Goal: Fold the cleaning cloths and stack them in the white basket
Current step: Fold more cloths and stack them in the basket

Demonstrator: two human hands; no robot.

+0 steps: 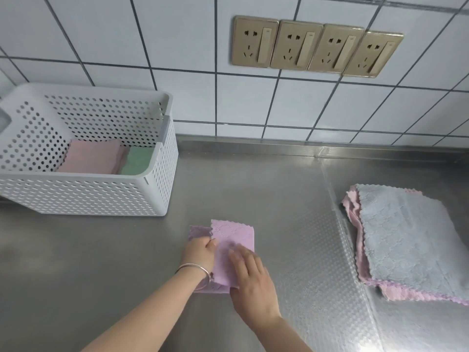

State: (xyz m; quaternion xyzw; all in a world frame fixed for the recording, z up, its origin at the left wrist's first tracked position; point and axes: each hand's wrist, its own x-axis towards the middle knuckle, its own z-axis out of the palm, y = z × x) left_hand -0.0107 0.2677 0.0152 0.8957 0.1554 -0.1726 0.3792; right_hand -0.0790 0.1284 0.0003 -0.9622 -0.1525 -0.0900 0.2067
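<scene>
i am folding the purple cloth [232, 240] on the steel counter [101, 250], near the middle of the scene. my left hand [199, 251] is pinching the cloth's left edge with curled fingers, while my right hand [250, 278] is lying flat with fingers straight, pressing the folded layer down. to do this fold well, i judge that i should be keeping the right palm firm as an anchor, drawing the left edge across until the zigzag borders are meeting, then smoothing outward so no bulge is forming. the white basket [83, 196] is sitting to the far left, well apart from my hands, and it is already holding a folded pink cloth [92, 156] with a folded green cloth [138, 158] just beside it on the right. a pile of unfolded cloths [408, 240], grey on top with pink and purple beneath, is waiting on the right, on the patterned part of the counter. nothing is lying between my hands and the basket, though its tall wall means lifting the cloth up and over. four wall sockets [317, 47] are sitting on the tiled wall [177, 34] beyond.
</scene>
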